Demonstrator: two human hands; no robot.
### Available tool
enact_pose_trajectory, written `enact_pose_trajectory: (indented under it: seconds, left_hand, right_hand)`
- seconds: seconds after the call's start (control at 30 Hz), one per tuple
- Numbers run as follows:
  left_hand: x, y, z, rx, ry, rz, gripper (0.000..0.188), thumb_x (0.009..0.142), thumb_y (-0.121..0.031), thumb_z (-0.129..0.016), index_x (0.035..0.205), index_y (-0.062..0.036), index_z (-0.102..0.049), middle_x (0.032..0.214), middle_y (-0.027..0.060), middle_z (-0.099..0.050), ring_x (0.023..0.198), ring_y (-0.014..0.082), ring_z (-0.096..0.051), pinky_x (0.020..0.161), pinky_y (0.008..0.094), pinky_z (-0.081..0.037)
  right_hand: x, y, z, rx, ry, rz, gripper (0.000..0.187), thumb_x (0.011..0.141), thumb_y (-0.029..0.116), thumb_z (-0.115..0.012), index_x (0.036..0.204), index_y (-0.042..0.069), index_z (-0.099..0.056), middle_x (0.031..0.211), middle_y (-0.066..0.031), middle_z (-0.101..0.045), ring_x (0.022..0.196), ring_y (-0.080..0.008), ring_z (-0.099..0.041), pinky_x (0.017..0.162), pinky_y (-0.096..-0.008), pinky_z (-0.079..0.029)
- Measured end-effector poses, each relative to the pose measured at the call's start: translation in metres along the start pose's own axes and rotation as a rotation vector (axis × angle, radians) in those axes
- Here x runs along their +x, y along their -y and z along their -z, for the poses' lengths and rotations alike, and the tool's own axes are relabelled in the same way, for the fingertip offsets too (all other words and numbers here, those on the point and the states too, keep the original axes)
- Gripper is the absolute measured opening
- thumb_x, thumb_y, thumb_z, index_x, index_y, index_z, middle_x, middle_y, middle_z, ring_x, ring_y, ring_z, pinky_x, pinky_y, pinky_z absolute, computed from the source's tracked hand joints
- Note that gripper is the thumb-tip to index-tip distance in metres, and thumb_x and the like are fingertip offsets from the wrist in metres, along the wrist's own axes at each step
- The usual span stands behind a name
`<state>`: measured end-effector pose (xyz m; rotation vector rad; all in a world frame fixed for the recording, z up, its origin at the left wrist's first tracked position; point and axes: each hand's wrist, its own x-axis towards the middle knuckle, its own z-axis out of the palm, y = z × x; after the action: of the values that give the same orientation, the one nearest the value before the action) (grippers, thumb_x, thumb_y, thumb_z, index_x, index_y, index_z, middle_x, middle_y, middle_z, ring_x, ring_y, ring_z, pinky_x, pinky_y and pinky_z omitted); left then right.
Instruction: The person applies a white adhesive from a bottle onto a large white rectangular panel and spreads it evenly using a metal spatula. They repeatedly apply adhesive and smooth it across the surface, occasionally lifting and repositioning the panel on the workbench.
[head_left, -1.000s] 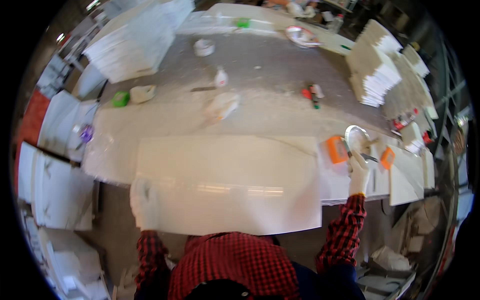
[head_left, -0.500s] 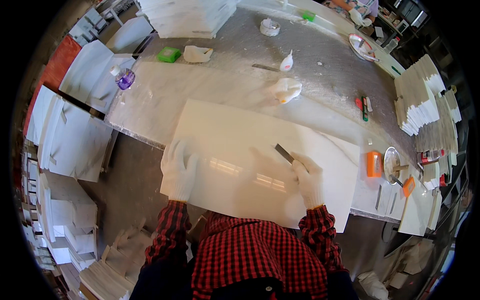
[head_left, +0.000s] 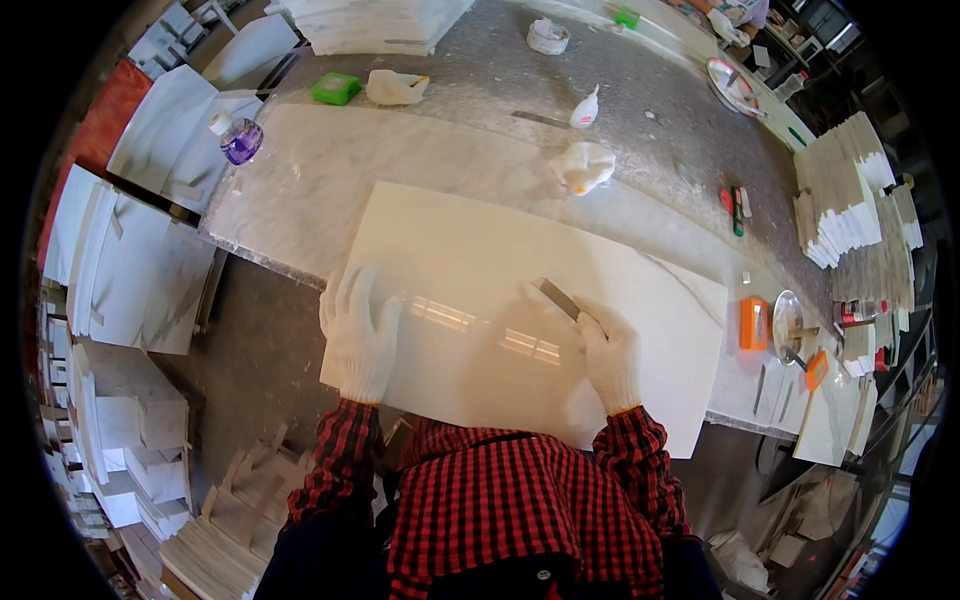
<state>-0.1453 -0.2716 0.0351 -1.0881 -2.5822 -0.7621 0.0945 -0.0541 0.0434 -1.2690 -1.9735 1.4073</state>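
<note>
A glossy white stone slab (head_left: 450,250) lies at an angle on the workbench, partly over its near edge. In a white knit glove, my left hand (head_left: 362,330) rests on the slab's left edge with fingers spread. My right hand (head_left: 608,355), gloved too, is closed around a flat dark metal scraper blade (head_left: 559,299). The blade points up and left over the slab's middle. Whether its tip touches the surface I cannot tell. Beyond the slab's far edge sits a crumpled white cloth (head_left: 584,167).
Across the bench (head_left: 290,170) are a purple bottle (head_left: 240,140), a green box (head_left: 336,89), a small white squeeze bottle (head_left: 585,108) and an orange box (head_left: 753,324). Stacked white slabs (head_left: 845,195) stand at right. Another person's gloved hand (head_left: 728,30) shows at far right.
My right hand and the scraper have shifted slightly left, and the blade lies at a flatter angle. My left hand stays on the slab's left edge. The whole view has shifted a little.
</note>
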Motion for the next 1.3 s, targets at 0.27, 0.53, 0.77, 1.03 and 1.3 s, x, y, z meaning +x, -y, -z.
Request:
enact_pose_trajectory:
  seconds: [0.27,0.53,0.77,1.03,1.3]
  left_hand:
    - [0.018,-0.032,-0.027,-0.924,0.251,0.186,0.047,0.106,-0.018,-0.061,0.148,0.0015,-0.056,0.144,0.0156,-0.063,0.135,0.0269,-0.058,0.113,0.0387,-0.045]
    - [0.044,-0.065,-0.047,-1.12,0.532,0.206,0.047,0.111,-0.026,-0.053,0.151,-0.0017,-0.055,0.149,0.0161,-0.062,0.14,0.0255,-0.055,0.117,0.037,-0.041]
    - [0.053,-0.068,-0.06,-0.865,0.612,-0.114,0.055,0.112,-0.04,-0.049,0.154,-0.0056,-0.053,0.149,0.0162,-0.061,0.143,0.0296,-0.052,0.119,0.0395,-0.038]
    - [0.044,-0.09,-0.07,-1.146,0.72,-0.051,0.062,0.112,-0.046,-0.049,0.152,0.0025,-0.053,0.146,0.0149,-0.063,0.128,0.0195,-0.061,0.109,0.0337,-0.046]
    - [0.056,-0.104,-0.092,-1.011,0.696,0.271,0.057,0.11,-0.048,-0.054,0.13,0.0039,-0.07,0.102,0.0077,-0.074,0.094,0.017,-0.066,0.09,0.0348,-0.051]
  right_hand:
    - [-0.013,0.003,-0.001,0.043,0.046,-0.02,0.033,0.1,0.014,-0.062,0.127,0.0,-0.074,0.09,-0.0054,-0.072,0.072,-0.0093,-0.06,0.067,-0.0269,-0.051]
    - [-0.011,-0.009,0.009,0.187,0.008,-0.121,0.034,0.101,0.016,-0.062,0.129,0.0,-0.074,0.09,-0.0039,-0.072,0.071,-0.0078,-0.058,0.065,-0.0253,-0.049]
    - [-0.011,-0.018,0.051,0.198,-0.148,-0.168,0.034,0.102,0.016,-0.063,0.131,0.001,-0.073,0.093,-0.0021,-0.071,0.071,-0.0053,-0.057,0.062,-0.0228,-0.047]
    - [0.01,-0.099,0.197,0.258,-0.545,-0.078,0.043,0.099,0.015,-0.064,0.138,-0.003,-0.067,0.086,0.0046,-0.061,0.066,-0.0005,-0.043,0.055,-0.0185,-0.032]
    - [0.036,-0.167,0.357,-0.449,-0.756,0.078,0.039,0.102,0.015,-0.056,0.136,0.002,-0.07,0.097,-0.0029,-0.072,0.079,-0.0128,-0.062,0.067,-0.0278,-0.046]
